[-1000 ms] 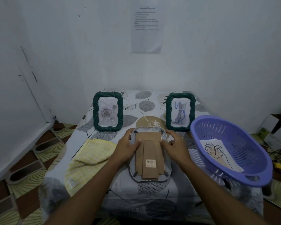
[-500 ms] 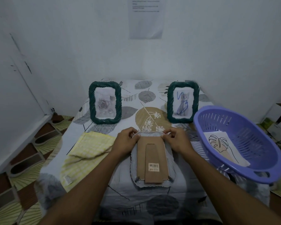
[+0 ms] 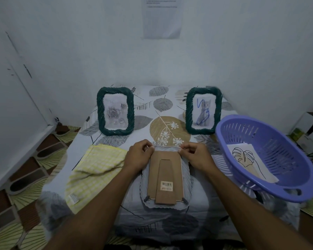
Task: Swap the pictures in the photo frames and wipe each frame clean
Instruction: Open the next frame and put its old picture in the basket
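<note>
My left hand and right hand pinch the top corners of a grey frame, face-down mid-table, brown backing up. The purple basket holds a leaf drawing.

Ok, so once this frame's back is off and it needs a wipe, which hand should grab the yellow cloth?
Probably the left hand. The yellow cloth lies just beside it on the table's left side, while the right hand sits across the face-down frame, nearer the purple basket, and would have to cross over.
</note>
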